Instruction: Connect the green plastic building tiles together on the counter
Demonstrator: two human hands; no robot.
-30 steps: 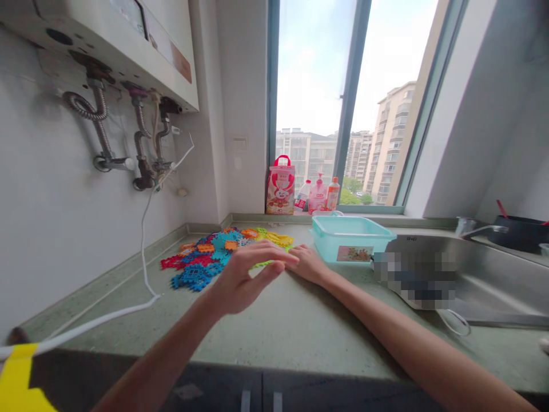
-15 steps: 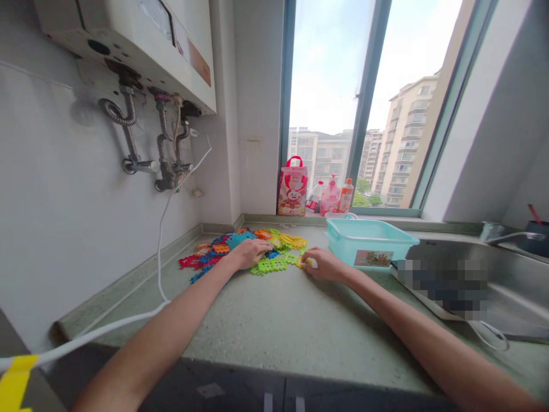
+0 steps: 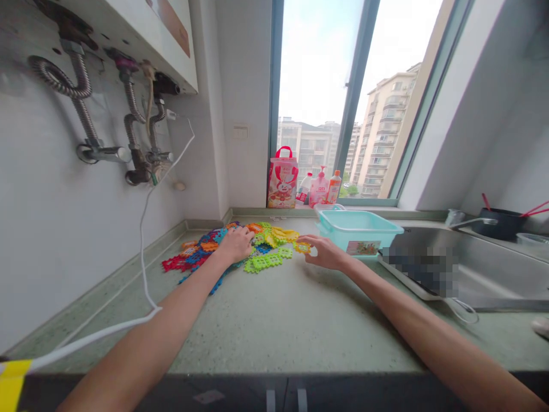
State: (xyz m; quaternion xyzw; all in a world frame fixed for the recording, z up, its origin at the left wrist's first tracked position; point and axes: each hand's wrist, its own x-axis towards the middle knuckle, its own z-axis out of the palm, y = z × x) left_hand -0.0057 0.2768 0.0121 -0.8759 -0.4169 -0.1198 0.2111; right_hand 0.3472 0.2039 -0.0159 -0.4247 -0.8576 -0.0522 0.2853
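Note:
A heap of flat plastic interlocking tiles (image 3: pixel 201 254) in red, blue, orange, yellow and green lies on the green speckled counter (image 3: pixel 283 320) near the back corner. My left hand (image 3: pixel 237 242) rests palm down on the heap, fingers curled over the tiles. My right hand (image 3: pixel 322 252) pinches a small yellow tile (image 3: pixel 302 247) at its fingertips, just above the counter. A green tile strip (image 3: pixel 266 262) lies between the hands. A light teal plastic tub (image 3: pixel 358 231) stands just right of my right hand.
A red-and-white bag (image 3: pixel 282 184) and bottles (image 3: pixel 319 190) stand on the window sill. A steel sink (image 3: pixel 480 272) with a tap is at the right. A white cable (image 3: pixel 143 252) hangs from the wall heater pipes (image 3: pixel 128 131) across the counter's left side.
My left hand went from hovering over the counter down onto the tile heap. My right hand took hold of a yellow tile and lifted it slightly. The camera shifted.

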